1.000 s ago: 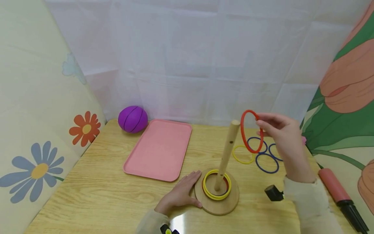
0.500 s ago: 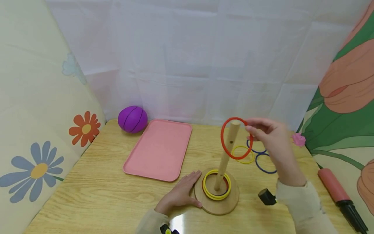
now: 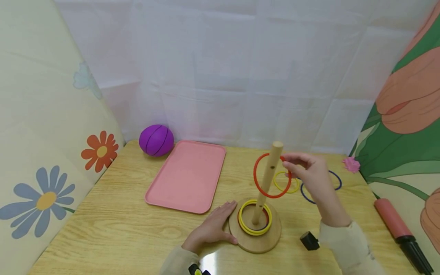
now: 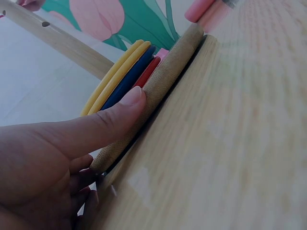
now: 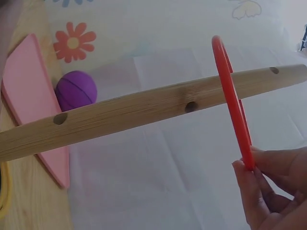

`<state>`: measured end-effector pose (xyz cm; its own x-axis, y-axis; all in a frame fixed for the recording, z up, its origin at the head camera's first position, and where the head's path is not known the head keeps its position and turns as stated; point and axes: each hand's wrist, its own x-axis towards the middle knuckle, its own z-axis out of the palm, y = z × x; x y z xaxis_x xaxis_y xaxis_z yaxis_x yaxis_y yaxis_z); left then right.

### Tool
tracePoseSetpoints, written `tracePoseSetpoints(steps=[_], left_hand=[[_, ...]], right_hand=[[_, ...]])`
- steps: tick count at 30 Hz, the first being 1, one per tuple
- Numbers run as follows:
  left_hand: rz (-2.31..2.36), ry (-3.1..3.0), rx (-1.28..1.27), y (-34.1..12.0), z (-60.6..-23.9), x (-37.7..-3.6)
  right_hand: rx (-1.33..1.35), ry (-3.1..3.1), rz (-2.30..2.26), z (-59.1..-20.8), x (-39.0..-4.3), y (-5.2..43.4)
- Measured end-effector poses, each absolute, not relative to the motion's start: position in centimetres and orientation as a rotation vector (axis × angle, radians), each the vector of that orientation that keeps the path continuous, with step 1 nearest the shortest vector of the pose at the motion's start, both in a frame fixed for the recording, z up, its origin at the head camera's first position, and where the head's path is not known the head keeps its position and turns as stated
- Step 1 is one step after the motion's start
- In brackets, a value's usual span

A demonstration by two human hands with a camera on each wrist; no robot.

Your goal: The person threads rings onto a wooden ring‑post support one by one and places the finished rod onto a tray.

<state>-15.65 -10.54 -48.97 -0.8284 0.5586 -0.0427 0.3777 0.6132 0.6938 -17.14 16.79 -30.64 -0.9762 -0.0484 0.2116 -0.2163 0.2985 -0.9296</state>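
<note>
A red ring [image 3: 254, 175] encircles the upper part of an upright wooden post [image 3: 272, 166]. My right hand [image 3: 311, 175] pinches the ring's right side between thumb and fingers, also seen in the right wrist view. The post rises from a round wooden base [image 3: 274, 233]. Around its foot lie stacked rings: yellow rings [image 4: 104, 88] on top, a blue ring [image 4: 130, 76] below, and a red ring [image 4: 147, 72] lowest. My left hand [image 3: 214, 228] rests against the base's left edge, fingers extended and thumb apart; the left wrist view shows the thumb on the edge.
Behind my right hand lie a yellow ring [image 3: 283, 191] and blue rings [image 3: 340, 180], partly covered. A pink tray [image 3: 187, 175] and a purple ball [image 3: 156, 140] are at back left. A pink-and-black pump [image 3: 393, 217] and a small pink object [image 3: 351, 164] lie right.
My right hand has brought the red ring left, over the post's top, and down around it. My left hand has stayed at the base.
</note>
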Motion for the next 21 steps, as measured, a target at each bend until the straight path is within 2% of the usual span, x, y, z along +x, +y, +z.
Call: tracePoseSetpoints(steps=[9, 21], left_hand=[[1.013, 2.594, 0.767, -10.5, -48.9, -15.7], [1.028, 2.585, 0.767, -10.5, -49.0, -15.7]], right_hand=[[0.166, -2.547, 1.658, -33.6, -17.5, 16.4], [0.142, -2.649, 1.618, -39.5, -18.4, 15.8]])
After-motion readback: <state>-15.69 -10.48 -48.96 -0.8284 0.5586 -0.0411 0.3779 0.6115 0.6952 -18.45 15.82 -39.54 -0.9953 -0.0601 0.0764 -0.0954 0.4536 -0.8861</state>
